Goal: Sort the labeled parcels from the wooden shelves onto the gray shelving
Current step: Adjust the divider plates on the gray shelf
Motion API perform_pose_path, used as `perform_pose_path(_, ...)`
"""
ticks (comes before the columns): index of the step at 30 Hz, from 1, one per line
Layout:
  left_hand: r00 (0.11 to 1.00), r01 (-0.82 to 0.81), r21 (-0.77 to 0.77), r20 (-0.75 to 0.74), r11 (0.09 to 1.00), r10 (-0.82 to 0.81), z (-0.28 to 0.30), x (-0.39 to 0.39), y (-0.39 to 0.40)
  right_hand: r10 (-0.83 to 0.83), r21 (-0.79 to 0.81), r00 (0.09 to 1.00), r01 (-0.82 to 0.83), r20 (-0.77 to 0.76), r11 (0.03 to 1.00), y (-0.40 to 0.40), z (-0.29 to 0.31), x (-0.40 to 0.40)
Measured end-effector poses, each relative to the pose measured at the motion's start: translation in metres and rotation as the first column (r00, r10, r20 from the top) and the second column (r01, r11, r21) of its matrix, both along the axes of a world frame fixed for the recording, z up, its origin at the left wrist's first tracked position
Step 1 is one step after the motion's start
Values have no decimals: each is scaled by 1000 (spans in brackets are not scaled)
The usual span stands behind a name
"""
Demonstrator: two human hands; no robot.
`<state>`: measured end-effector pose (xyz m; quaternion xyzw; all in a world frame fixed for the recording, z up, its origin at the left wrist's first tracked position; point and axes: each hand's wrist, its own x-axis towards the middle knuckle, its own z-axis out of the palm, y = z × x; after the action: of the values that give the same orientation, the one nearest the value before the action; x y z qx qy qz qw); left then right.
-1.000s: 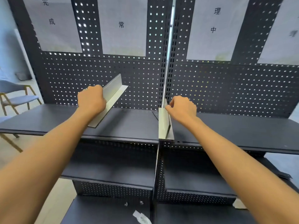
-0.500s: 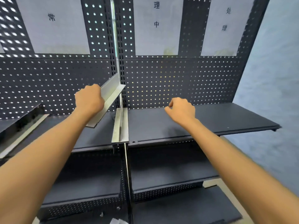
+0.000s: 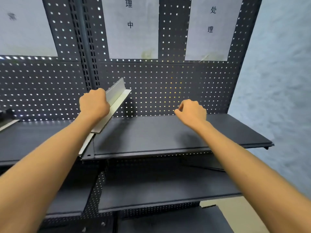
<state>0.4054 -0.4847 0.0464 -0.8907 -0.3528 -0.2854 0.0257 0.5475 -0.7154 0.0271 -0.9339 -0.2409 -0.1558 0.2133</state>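
My left hand (image 3: 94, 105) grips a light grey L-shaped metal divider (image 3: 116, 98) and holds it tilted above the top shelf (image 3: 151, 132) of the gray shelving, near the post between the two bays. My right hand (image 3: 191, 111) hovers over the right bay's top shelf with its fingers curled and holds nothing. A second grey divider (image 3: 85, 145) lies on the shelf at the joint between the bays, mostly hidden by my left forearm. No parcel is in view.
The dark perforated back panel (image 3: 151, 91) carries white paper signs (image 3: 133, 27) with characters. Lower shelves (image 3: 159, 194) sit beneath. A pale blue wall (image 3: 277, 81) closes the right side. Another divider end (image 3: 8, 124) shows at the far left.
The view has swung right from the left and middle bays to the right bay. My right hand let go of the divider at the joint; my left hand carried its divider rightward.
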Motion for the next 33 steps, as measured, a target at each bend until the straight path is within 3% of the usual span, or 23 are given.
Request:
perform_pose_path(7, 997, -81, -40, -10, 996, 81, -17, 34, -70, 58, -44, 998, -58, -12, 997, -55, 0, 50)
perform_pose_path(20, 991, -78, -114, -116, 990, 64, -37, 104, -164, 129, -77, 992, -130, -7, 989, -116, -11, 90)
perform_pose_path(33, 983, -58, -175, -180, 983, 26, -62, 153, -201, 145, -53, 987, -149, -72, 987, -142, -23, 118)
